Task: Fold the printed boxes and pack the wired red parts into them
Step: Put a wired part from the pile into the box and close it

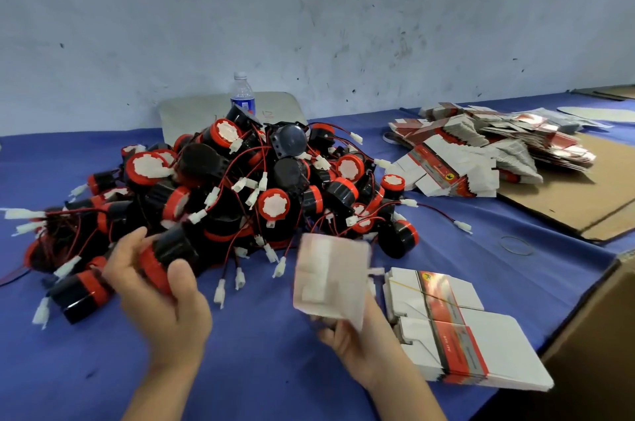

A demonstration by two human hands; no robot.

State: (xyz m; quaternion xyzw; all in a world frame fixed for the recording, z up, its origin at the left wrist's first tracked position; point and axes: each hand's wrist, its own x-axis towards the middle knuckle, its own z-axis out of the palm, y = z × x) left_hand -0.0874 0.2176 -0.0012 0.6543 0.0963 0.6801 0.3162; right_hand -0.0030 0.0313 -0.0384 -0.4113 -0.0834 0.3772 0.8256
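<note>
Left hand grips one red-and-black wired part, thumb across its red rim. Right hand holds a white box up above its fingers; it is too blurred for me to read the flaps. Beyond both sets of fingertips I log the pile of wired parts on blue cloth. Just right of the right-hand fingers lies a stack of flat printed boxes.
</note>
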